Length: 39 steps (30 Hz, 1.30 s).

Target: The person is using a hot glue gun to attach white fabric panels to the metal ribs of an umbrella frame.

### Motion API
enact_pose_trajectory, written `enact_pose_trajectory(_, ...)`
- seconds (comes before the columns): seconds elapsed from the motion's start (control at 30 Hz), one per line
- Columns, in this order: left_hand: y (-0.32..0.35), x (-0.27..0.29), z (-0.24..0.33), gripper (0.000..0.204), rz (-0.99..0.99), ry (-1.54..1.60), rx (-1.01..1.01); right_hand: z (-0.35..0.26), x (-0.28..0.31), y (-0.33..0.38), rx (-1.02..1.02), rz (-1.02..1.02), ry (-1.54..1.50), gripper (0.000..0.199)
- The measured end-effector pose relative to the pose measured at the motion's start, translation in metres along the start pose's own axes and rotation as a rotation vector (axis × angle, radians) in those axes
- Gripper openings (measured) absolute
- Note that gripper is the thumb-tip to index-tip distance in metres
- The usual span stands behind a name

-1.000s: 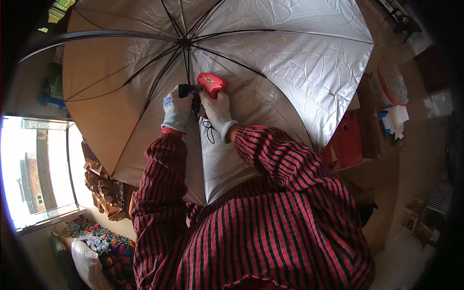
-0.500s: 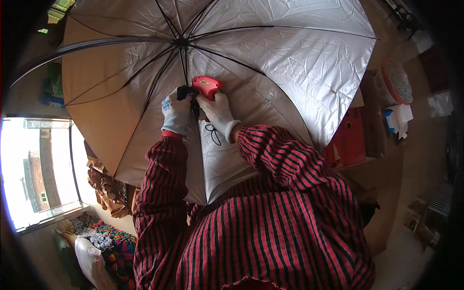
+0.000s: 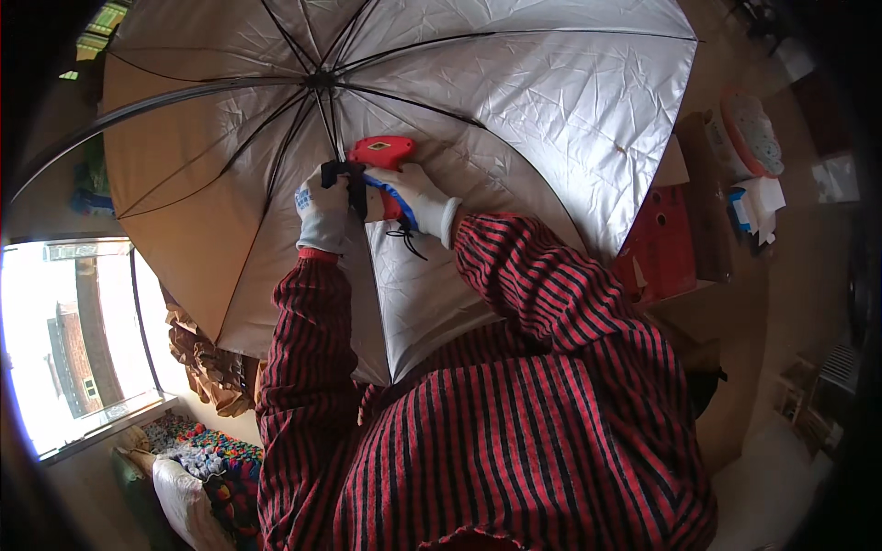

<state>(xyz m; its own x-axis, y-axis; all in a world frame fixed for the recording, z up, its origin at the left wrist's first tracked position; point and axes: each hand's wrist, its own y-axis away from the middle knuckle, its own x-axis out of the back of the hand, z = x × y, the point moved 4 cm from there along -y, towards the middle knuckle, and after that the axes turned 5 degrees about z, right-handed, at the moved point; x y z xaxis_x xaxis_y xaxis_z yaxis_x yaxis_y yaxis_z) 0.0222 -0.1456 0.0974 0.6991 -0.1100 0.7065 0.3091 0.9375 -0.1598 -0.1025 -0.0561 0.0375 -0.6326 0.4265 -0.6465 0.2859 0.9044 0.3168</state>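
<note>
An open umbrella (image 3: 560,115) with a silver lining spreads before me, its black ribs meeting at a hub (image 3: 319,81). My left hand (image 3: 317,219), in a white knit glove, pinches a black strap (image 3: 340,173) below the hub. Close beside it, my right hand (image 3: 424,197) wraps round the handle of a red tagging gun (image 3: 386,147). The gun's nose points left, against or very near the strap; exact contact is hidden by the fingers. Blue coating shows on the right glove's palm side. A thin black cord loop (image 3: 404,241) hangs below the right hand.
A curved black shaft (image 3: 119,112) runs from the hub to the left. To the right are a red box (image 3: 663,241), a cardboard box (image 3: 706,197) and a red-rimmed tub (image 3: 753,133). Crumpled brown paper (image 3: 204,358) lies by the window at left, above colourful cloth (image 3: 216,441).
The right hand has turned, so the tagging gun lies more level and the glove's blue palm now shows. Umbrella and hands have shifted slightly left in view. The left hand keeps its pinch.
</note>
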Motion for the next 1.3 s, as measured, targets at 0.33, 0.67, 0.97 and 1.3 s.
enact_pose_trajectory(0.33, 0.001, 0.002, -0.003, 0.021, 0.071, -0.075, -0.081, -0.014, 0.008, 0.007, -0.381, -0.333, -0.24, 0.029)
enact_pose_trajectory(0.67, 0.001, 0.0, -0.001, 0.02, 0.006, 0.03, -0.038, -0.002, 0.001, 0.0, -0.523, -0.747, -0.64, 0.027)
enact_pose_trajectory(0.97, 0.003, 0.001, 0.005, 0.022, -0.015, 0.083, -0.016, -0.03, -0.011, 0.027, -0.484, -0.432, -0.385, 0.028)
enact_pose_trajectory(1.3, 0.003, 0.004, 0.005, 0.023, -0.04, 0.09, -0.078, -0.032, -0.016, 0.019, -0.26, -0.684, -0.367, 0.021)
